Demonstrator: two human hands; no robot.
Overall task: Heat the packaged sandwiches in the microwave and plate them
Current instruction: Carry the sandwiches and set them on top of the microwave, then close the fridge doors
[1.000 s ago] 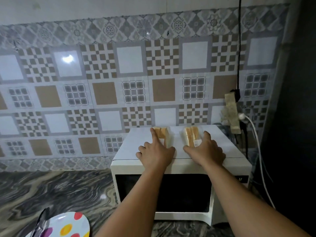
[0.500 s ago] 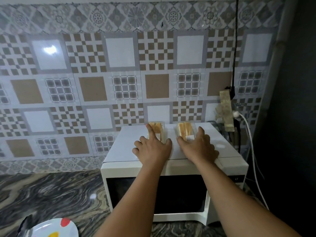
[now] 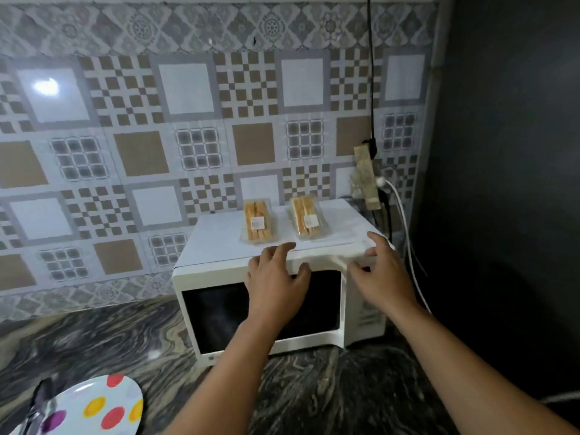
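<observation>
Both forearms reached forward from the bottom edge, bare, palms down. Left hand hovered over the front top edge of the microwave, fingers spread and loose, gripping nothing, fingertips just short of the near sandwich pack. Right hand sat at the microwave's top right front corner, fingers apart and slightly curled, thumb tucked toward the door seam; whether it touched the casing could not be told. Neither hand held anything.

Two packaged sandwiches lay on the microwave's flat top, side by side, apart from each other: left sandwich pack and right sandwich pack. Each was a clear rigid plastic wedge box with golden-brown bread slices on edge and a small white label.

Microwave was a white boxy unit, glossy dark glass door, door closed. It stood on a marble-look countertop, grey and tan swirls, polished. A white plate with coloured polka dots sat at the lower left, partly cut off. Behind was a tiled wall, patchwork of brown, grey and white squares, shiny. A power strip hung at right with a white cable plugged in, beside a dark wall.
</observation>
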